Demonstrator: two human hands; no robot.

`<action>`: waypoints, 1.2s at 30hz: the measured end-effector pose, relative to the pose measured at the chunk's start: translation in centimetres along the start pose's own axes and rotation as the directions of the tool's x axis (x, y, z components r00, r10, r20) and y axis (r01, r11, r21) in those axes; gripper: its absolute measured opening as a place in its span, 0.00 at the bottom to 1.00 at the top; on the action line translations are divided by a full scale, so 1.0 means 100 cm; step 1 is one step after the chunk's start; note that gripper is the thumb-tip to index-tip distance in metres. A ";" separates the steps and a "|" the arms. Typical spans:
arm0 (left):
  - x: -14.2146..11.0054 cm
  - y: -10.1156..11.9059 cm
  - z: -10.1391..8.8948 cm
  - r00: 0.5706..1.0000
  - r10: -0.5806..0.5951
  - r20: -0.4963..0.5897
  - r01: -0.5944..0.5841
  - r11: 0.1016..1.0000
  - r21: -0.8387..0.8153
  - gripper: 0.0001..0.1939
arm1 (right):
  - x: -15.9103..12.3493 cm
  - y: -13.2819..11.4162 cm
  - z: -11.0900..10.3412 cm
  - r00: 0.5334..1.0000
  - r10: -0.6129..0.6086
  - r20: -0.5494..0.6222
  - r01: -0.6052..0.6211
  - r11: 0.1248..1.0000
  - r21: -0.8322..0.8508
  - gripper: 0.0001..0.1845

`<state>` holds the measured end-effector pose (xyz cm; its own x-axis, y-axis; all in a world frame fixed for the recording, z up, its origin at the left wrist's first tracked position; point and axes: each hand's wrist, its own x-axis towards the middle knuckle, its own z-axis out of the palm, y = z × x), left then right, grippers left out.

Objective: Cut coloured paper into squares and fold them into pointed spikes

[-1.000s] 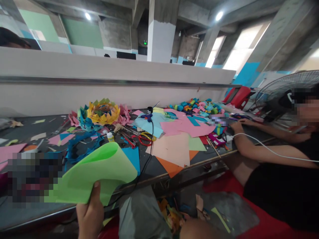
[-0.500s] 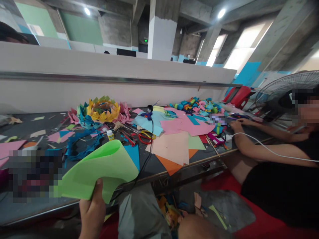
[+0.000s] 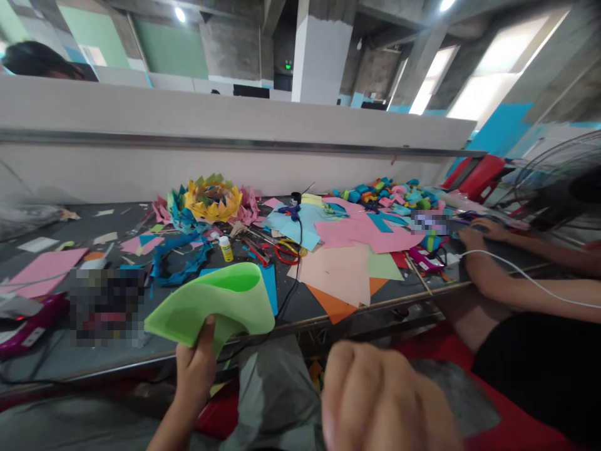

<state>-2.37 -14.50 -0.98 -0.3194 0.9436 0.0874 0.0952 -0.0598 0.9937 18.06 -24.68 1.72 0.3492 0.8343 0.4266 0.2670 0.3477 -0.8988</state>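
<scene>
My left hand [image 3: 200, 360] pinches a light green sheet of paper [image 3: 188, 307] at its lower edge. The sheet is curled over on itself and held above the table's front edge. Close to the camera, at the lower right, my right hand [image 3: 385, 394] has its fingers curled in; whatever may be in them is hidden. Blue paper [image 3: 268, 291] lies just behind the green sheet, with a yellow glue bottle [image 3: 226, 248] farther back. Red-handled scissors [image 3: 286, 252] rest to the right of the bottle.
Folded-paper rings [image 3: 213, 203] stand by the partition, with a blue ring [image 3: 181, 266] nearer. Pink [image 3: 382, 238] and peach paper sheets [image 3: 335, 272] overlap at centre. A black cord [image 3: 297, 275] crosses the table. At right, another person's arms [image 3: 511, 275] rest near a white cable [image 3: 526, 275].
My right hand has come into view at the lower right. The camera view has swung a little left; my left hand still holds the curled green sheet, now tilted slightly differently.
</scene>
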 end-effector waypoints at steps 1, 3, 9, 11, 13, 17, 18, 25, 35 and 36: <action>0.003 0.000 0.000 1.000 0.017 0.020 -0.017 1.000 -0.012 0.22 | 0.012 -0.001 0.008 0.997 -0.069 0.023 0.067 0.995 0.067 0.23; 0.009 0.002 0.000 0.997 0.051 0.059 -0.050 0.999 -0.022 0.22 | 0.038 0.001 0.023 0.971 -0.233 0.053 0.214 0.947 0.239 0.22; 0.023 0.003 0.009 0.965 0.159 0.210 -0.158 0.987 -0.022 0.19 | 0.082 0.044 0.058 0.914 -0.068 0.400 -0.067 0.947 0.314 0.39; 0.025 0.001 0.012 0.949 0.165 0.268 -0.164 0.986 -0.025 0.19 | 0.082 0.057 0.066 0.904 0.017 0.428 -0.182 0.920 0.348 0.30; 0.027 -0.001 0.014 0.934 0.168 0.316 -0.169 0.985 -0.022 0.17 | 0.082 0.065 0.071 0.910 0.075 0.408 -0.235 0.904 0.358 0.23; 0.029 -0.002 0.018 0.900 0.175 0.400 -0.183 0.983 -0.020 0.15 | 0.084 0.068 0.076 0.918 0.129 0.375 -0.265 0.903 0.338 0.20; 0.030 -0.002 0.019 0.894 0.177 0.412 -0.185 0.982 -0.021 0.15 | 0.085 0.068 0.076 0.917 0.139 0.373 -0.271 0.904 0.329 0.20; 0.033 -0.007 0.021 0.882 0.177 0.437 -0.189 0.982 -0.018 0.16 | 0.090 0.068 0.085 0.919 0.190 0.345 -0.297 0.910 0.289 0.17; 0.031 -0.019 0.020 0.886 0.182 0.426 -0.197 0.980 -0.009 0.16 | 0.085 0.075 0.087 0.918 0.212 0.335 -0.309 0.912 0.270 0.16; 0.031 -0.019 0.021 0.887 0.183 0.424 -0.199 0.980 -0.008 0.16 | 0.084 0.075 0.087 0.917 0.215 0.335 -0.311 0.912 0.266 0.16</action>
<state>-1.59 -10.80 -2.77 0.1344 0.9640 0.2296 0.1495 -0.2487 0.9570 15.18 -11.32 -2.33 0.0765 0.9834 0.1645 -0.1040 0.1720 -0.9796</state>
